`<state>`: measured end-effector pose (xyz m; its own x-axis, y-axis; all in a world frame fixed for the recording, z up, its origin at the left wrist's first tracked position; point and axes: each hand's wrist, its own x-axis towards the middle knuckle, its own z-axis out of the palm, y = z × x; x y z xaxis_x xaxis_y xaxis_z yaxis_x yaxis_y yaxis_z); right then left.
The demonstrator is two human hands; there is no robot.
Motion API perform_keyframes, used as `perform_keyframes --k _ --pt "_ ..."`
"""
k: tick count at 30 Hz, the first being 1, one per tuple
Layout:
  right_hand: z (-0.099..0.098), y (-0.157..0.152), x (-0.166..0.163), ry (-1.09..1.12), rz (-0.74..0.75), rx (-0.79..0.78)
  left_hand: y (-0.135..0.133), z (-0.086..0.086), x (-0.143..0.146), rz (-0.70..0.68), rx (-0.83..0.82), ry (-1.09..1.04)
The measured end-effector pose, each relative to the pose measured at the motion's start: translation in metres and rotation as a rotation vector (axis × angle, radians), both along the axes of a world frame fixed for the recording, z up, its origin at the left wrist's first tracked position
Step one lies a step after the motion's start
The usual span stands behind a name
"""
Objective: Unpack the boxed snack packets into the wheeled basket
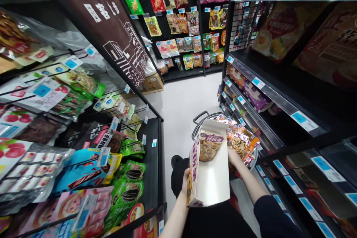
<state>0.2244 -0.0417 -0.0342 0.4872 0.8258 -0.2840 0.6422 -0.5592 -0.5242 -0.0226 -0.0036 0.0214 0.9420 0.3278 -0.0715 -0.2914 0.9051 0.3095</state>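
Low in the middle of the frame, a white carton is held open-topped, with one snack packet at its far end. The left hand is clamped on its left wall. The right hand lies against its right wall, fingers hidden, so its grip cannot be told. Just behind sits a basket heaped with loose packets. Dark shelves run up the right.

Pale aisle floor bearing a black basket heaped with snack packs, plus a cardboard carton near the far rack. Green seed bags on the left shelf, purple packs on the right shelf.
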Motion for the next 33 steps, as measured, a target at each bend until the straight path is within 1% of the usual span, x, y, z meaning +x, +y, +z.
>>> perform_keyframes --k 2,3,5,6,7,8,9,10,11,12,13,15,16,20,23,27,29,30,31,33 --pt "0.014 0.007 0.001 -0.027 -0.134 0.104 0.001 -0.001 -0.001 -0.001 0.001 -0.002" --pt "0.023 0.01 0.002 -0.042 -0.198 0.168 0.001 -0.002 -0.001 -0.001 -0.001 -0.003" --pt "0.05 0.013 0.002 -0.065 -0.293 0.295 0.002 -0.004 -0.003 -0.003 -0.008 -0.001" --pt "0.066 0.013 0.001 -0.074 -0.331 0.384 0.002 -0.005 -0.004 -0.003 -0.014 0.003" --pt "0.083 0.01 -0.001 -0.087 -0.351 0.505 0.002 -0.007 -0.004 -0.002 -0.021 0.008" --pt "0.101 0.007 -0.005 -0.107 -0.345 0.637 0.002 -0.008 -0.005 0.0 -0.028 0.013" --pt "0.119 0.003 -0.01 -0.141 -0.314 0.801 0.001 -0.009 -0.005 0.003 -0.036 0.017" --pt "0.136 -0.002 -0.015 -0.196 -0.238 0.907 0.001 -0.01 -0.005 0.004 -0.043 0.02" --pt "0.15 -0.006 -0.021 -0.267 -0.162 0.959 0.001 -0.01 -0.005 0.003 -0.049 0.021" --pt "0.161 -0.01 -0.026 -0.342 -0.088 0.956 0.001 -0.011 -0.006 0.0 -0.054 0.022" --pt "0.169 -0.012 -0.03 -0.407 -0.03 0.901 0.001 -0.011 -0.006 -0.004 -0.059 0.024" --pt "0.176 -0.015 -0.035 -0.472 0.032 0.808 0.0 -0.011 -0.007 -0.012 -0.066 0.03" --pt "0.176 -0.016 -0.036 -0.471 0.066 0.799 0.0 -0.011 -0.007 -0.017 -0.068 0.037" --pt "0.172 -0.019 -0.033 -0.451 0.194 0.922 0.001 -0.011 -0.01 -0.029 -0.072 0.062" --pt "0.171 -0.024 -0.033 -0.512 0.184 0.992 0.002 -0.013 -0.012 -0.031 -0.077 0.078" --pt "0.17 -0.029 -0.036 -0.574 0.088 1.095 0.003 -0.018 -0.014 -0.044 -0.082 0.089" --pt "0.17 -0.028 -0.039 -0.498 0.009 1.191 0.003 -0.02 -0.014 -0.047 -0.082 0.091" --pt "0.172 -0.027 -0.04 -0.417 -0.062 1.24 0.003 -0.02 -0.015 -0.045 -0.082 0.092" --pt "0.174 -0.025 -0.041 -0.308 -0.163 1.289 0.003 -0.02 -0.015 -0.039 -0.081 0.094" --pt "0.18 -0.022 -0.039 -0.033 -0.433 1.395 0.003 -0.019 -0.015 -0.03 -0.079 0.094"
